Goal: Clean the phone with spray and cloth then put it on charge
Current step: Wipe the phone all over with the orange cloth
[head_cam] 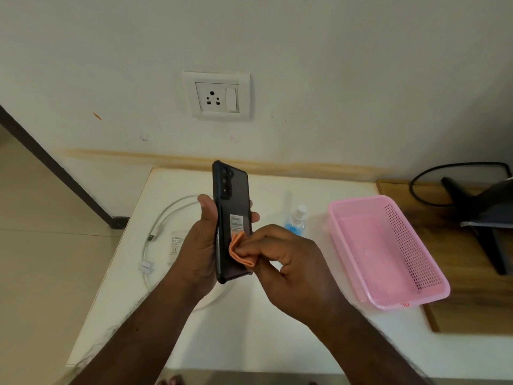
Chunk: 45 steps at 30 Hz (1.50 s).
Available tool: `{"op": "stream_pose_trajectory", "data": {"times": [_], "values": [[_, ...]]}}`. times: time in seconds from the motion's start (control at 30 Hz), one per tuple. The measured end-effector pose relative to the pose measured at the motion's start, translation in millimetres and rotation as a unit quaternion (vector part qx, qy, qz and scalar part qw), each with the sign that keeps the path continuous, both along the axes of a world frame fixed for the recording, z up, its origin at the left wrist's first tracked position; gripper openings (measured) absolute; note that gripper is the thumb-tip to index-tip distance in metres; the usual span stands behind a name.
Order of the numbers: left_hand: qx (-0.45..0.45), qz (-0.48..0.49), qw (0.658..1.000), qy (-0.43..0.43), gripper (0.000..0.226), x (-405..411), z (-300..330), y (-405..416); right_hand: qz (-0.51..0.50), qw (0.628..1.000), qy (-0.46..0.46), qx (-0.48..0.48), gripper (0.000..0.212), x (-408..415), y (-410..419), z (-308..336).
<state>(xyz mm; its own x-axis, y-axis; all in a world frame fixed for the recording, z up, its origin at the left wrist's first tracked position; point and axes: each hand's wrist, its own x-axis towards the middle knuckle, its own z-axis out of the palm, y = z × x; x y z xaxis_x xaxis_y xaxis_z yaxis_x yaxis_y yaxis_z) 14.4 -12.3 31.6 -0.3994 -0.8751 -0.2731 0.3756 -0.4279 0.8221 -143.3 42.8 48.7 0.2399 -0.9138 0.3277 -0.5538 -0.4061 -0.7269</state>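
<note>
Phone (233, 207) upright in my left hand (201, 240), gripped by edges; rigid, slick, droppable. My right hand (288, 262) pinches cloth (240, 250) against back.

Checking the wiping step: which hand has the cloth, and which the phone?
The right hand pinches the folded orange cloth against the phone's back. The left hand grips the phone upright, camera end up.
</note>
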Motion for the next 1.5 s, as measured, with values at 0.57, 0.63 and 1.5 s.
{"op": "stream_pose_trajectory", "data": {"times": [0.57,0.63,1.5], "values": [[-0.033,-0.052,0.996,-0.059,0.085,-9,-10,7,-0.126,0.988,-0.07,-0.062,0.025,0,-7,-9],[-0.015,-0.035,0.999,-0.036,0.088,-7,-10,5,-0.1,0.991,-0.062,-0.057,0.026,1,-6,-9],[0.045,-0.059,0.996,-0.059,0.073,-10,5,8,-0.116,0.993,-0.028,0.016,0.024,-4,-7,-5]]}}
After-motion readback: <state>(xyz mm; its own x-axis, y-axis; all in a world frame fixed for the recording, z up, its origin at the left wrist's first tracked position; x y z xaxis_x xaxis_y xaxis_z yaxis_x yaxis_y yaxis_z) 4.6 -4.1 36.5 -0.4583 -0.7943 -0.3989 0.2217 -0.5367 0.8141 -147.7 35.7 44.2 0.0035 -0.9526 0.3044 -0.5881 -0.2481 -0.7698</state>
